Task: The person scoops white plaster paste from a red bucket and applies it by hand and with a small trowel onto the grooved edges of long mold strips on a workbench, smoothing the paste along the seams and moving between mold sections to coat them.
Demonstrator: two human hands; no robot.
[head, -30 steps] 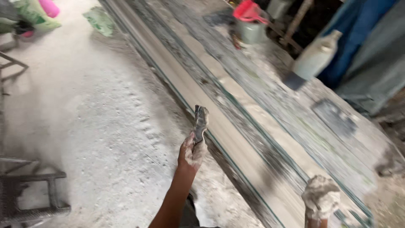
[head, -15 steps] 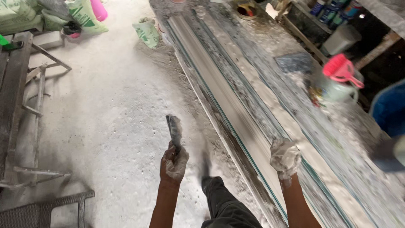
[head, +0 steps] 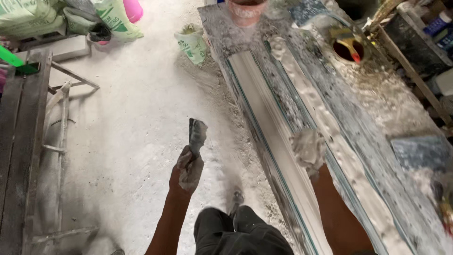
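My left hand (head: pixel 188 169), caked in white plaster, grips a flat metal scraper blade (head: pixel 197 136) that points up and away over the dusty floor. My right hand (head: pixel 309 150), also coated in plaster, rests on the long plaster moulding (head: pixel 264 108) that runs along the workbench; I cannot tell whether it holds a lump of plaster or lies bare on the surface. My dark trousers (head: pixel 240 233) show at the bottom, beside the bench.
A small pot with a brush (head: pixel 348 47) and a reddish bucket (head: pixel 245 9) stand on the bench top. Green and white sacks (head: pixel 118 19) and a plastic bag (head: pixel 192 43) lie on the floor at the back. A wooden frame (head: pixel 28 141) stands at the left.
The view has swung along the bench, so its far end with the bucket and pot now shows. My right hand has come down onto the moulding. My left hand still holds the scraper.
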